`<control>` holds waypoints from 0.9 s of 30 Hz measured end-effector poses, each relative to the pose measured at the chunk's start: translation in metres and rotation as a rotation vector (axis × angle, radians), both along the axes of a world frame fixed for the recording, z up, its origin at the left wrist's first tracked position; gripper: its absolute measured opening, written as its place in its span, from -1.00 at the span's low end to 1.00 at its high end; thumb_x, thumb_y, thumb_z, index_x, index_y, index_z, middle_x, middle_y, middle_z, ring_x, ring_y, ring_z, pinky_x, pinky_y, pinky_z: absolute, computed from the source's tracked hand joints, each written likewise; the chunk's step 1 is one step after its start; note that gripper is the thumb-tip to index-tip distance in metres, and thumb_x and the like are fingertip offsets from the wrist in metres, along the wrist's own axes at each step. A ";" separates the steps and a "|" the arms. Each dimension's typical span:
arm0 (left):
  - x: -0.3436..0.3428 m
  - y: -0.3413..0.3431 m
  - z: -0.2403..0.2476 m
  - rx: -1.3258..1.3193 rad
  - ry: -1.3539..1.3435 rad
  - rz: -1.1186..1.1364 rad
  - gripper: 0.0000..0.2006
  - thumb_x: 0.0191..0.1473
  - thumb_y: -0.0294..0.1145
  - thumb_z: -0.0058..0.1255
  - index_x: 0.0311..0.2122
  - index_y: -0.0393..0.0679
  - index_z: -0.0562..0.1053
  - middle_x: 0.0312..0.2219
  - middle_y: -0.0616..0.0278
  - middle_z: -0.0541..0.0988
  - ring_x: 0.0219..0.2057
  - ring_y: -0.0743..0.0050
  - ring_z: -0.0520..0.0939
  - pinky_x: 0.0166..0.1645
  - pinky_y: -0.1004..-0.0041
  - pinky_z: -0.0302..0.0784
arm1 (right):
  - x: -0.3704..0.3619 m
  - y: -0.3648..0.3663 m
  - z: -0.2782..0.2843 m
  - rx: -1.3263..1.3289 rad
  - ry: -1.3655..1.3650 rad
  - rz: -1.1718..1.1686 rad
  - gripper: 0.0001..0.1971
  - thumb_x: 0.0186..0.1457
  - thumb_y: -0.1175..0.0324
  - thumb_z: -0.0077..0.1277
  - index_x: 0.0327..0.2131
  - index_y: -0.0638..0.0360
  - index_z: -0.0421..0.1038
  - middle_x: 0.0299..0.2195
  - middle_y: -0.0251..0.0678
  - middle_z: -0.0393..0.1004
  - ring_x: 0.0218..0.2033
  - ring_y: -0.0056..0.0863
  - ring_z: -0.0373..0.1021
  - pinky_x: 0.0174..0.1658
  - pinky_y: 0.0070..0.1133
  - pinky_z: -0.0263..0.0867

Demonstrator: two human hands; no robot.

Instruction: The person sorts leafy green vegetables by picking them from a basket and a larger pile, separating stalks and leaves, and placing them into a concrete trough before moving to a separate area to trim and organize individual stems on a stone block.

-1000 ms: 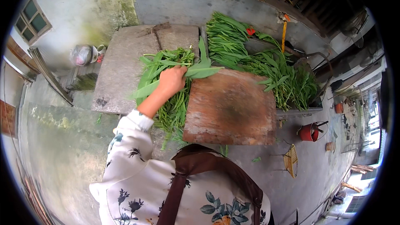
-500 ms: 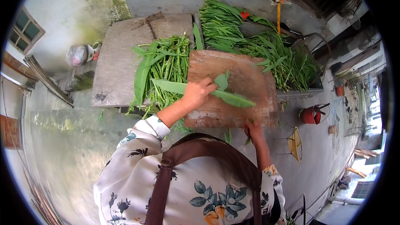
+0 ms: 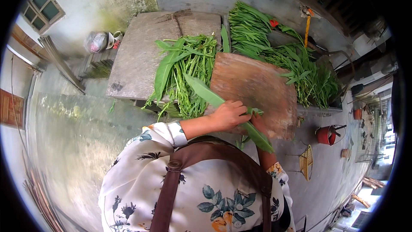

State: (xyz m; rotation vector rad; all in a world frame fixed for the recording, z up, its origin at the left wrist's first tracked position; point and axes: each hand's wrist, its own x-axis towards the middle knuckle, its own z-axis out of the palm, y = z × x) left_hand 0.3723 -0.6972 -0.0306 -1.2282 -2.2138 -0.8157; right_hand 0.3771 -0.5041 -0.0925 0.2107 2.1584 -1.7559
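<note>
A long green leaf (image 3: 204, 92) slants across the near side of a wooden board (image 3: 257, 75), its lower end passing over my right wrist. My left hand (image 3: 231, 114) is closed around its middle. Right beside it is my right hand (image 3: 259, 124), fingers curled and partly covered by the leaf; what they hold is hidden. A small folded piece of leaf (image 3: 257, 111) pokes up between the two hands. Left of the board, a heap of leafy green stems (image 3: 189, 71) lies on a grey slab (image 3: 133, 51).
Behind the board, a trough (image 3: 319, 110) holds neat green leaves (image 3: 249, 28) and looser leafy greens (image 3: 315, 75). A red bucket (image 3: 327, 135) and a small yellow wicker seat (image 3: 306, 162) stand on the floor at right. A bagged item (image 3: 99, 42) sits at far left.
My left hand has moved right and toward me with the long leaf, which now slants more steeply. My right hand has come up to meet it. The view has shifted slightly.
</note>
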 end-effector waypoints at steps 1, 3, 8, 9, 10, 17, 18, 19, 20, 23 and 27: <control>-0.002 0.002 0.005 0.029 0.025 -0.002 -0.76 -0.41 -0.40 -0.08 -0.45 -0.04 0.38 -0.56 0.33 0.31 -0.47 0.40 0.37 -0.48 0.46 0.30 | -0.003 0.002 -0.002 0.031 0.048 0.061 -0.71 -0.02 0.29 -0.19 -0.24 0.28 0.26 -0.44 -0.31 0.37 -0.45 -0.57 0.30 -0.40 -0.61 0.22; -0.007 0.007 0.006 0.076 0.065 -0.001 -0.78 -0.38 -0.39 -0.10 -0.45 -0.03 0.38 -0.57 0.33 0.31 -0.47 0.40 0.36 -0.48 0.45 0.30 | 0.000 0.000 -0.008 -0.049 -0.009 -0.086 -0.75 -0.04 0.36 -0.19 -0.27 0.26 0.28 -0.45 -0.31 0.36 -0.46 -0.59 0.30 -0.41 -0.63 0.22; -0.013 0.020 0.003 -0.017 0.010 -0.073 -0.78 -0.33 -0.38 -0.13 -0.41 -0.02 0.37 -0.59 0.30 0.32 -0.53 0.34 0.38 -0.51 0.40 0.32 | -0.012 0.020 -0.036 -0.352 0.162 -0.382 -0.82 -0.10 0.46 -0.12 -0.33 0.17 0.28 -0.55 -0.40 0.31 -0.57 -0.68 0.23 -0.56 -0.70 0.15; -0.017 0.018 0.001 -0.038 0.002 -0.059 -0.75 -0.34 -0.39 -0.12 -0.39 -0.03 0.37 -0.59 0.29 0.32 -0.53 0.32 0.39 -0.51 0.39 0.33 | -0.015 0.022 -0.008 -0.393 0.113 -0.518 -0.83 -0.12 0.47 -0.10 -0.35 0.15 0.28 -0.58 -0.43 0.29 -0.62 -0.70 0.19 -0.62 -0.72 0.10; -0.026 0.018 0.002 -0.060 -0.002 -0.059 -0.73 -0.34 -0.40 -0.11 -0.37 -0.03 0.38 -0.59 0.29 0.32 -0.53 0.30 0.39 -0.50 0.38 0.34 | -0.020 0.039 0.007 -0.415 0.130 -0.611 -0.81 -0.14 0.48 -0.08 -0.35 0.14 0.26 -0.61 -0.46 0.26 -0.67 -0.72 0.14 -0.67 -0.73 0.03; -0.113 0.000 0.014 0.017 -0.165 0.188 -0.66 -0.35 -0.52 -0.04 -0.30 -0.12 0.38 -0.49 0.09 0.47 -0.45 0.13 0.48 -0.39 0.30 0.39 | 0.013 0.161 0.083 -0.575 0.449 -1.019 -0.83 -0.10 0.51 -0.08 -0.37 0.09 0.21 -0.72 -0.58 0.11 -0.81 -0.82 -0.12 -0.77 -0.79 -0.22; -0.123 0.000 0.016 -0.016 -0.219 0.235 -0.68 -0.34 -0.51 0.00 -0.31 -0.14 0.39 -0.49 0.07 0.48 -0.45 0.10 0.48 -0.38 0.30 0.38 | 0.023 0.169 0.086 -0.628 0.492 -1.033 -0.85 -0.08 0.50 -0.09 -0.37 0.09 0.22 -0.72 -0.58 0.09 -0.80 -0.83 -0.13 -0.77 -0.80 -0.22; -0.136 0.002 0.017 0.064 -0.234 0.248 -0.69 -0.31 -0.51 -0.01 -0.31 -0.16 0.39 -0.52 0.08 0.48 -0.49 0.14 0.49 -0.41 0.32 0.39 | 0.033 0.181 0.082 -0.633 0.488 -1.025 -0.84 -0.09 0.50 -0.08 -0.37 0.09 0.21 -0.72 -0.58 0.09 -0.80 -0.82 -0.13 -0.77 -0.79 -0.22; -0.150 0.004 0.014 0.145 -0.249 0.260 -0.71 -0.28 -0.52 -0.02 -0.31 -0.17 0.38 -0.54 0.09 0.48 -0.52 0.19 0.49 -0.44 0.34 0.39 | 0.043 0.194 0.074 -0.638 0.484 -1.017 -0.84 -0.09 0.49 -0.08 -0.37 0.10 0.21 -0.73 -0.58 0.08 -0.80 -0.82 -0.12 -0.76 -0.79 -0.22; -0.184 0.010 0.002 0.317 -0.628 0.236 -0.75 -0.23 -0.52 -0.03 -0.31 -0.19 0.38 -0.58 0.14 0.49 -0.59 0.39 0.50 -0.50 0.43 0.38 | 0.049 0.181 0.062 -0.530 0.407 -0.974 -0.85 -0.09 0.49 -0.07 -0.39 0.10 0.20 -0.73 -0.58 0.07 -0.80 -0.80 -0.11 -0.76 -0.78 -0.21; -0.197 0.026 -0.023 0.542 -1.328 0.000 -0.81 -0.18 -0.51 -0.02 -0.36 -0.24 0.39 -0.57 0.11 0.49 -0.58 0.39 0.50 -0.49 0.45 0.38 | 0.055 0.146 0.056 -0.440 0.322 -0.846 -0.85 -0.12 0.52 -0.06 -0.45 0.08 0.19 -0.71 -0.58 0.12 -0.82 -0.81 -0.09 -0.77 -0.78 -0.23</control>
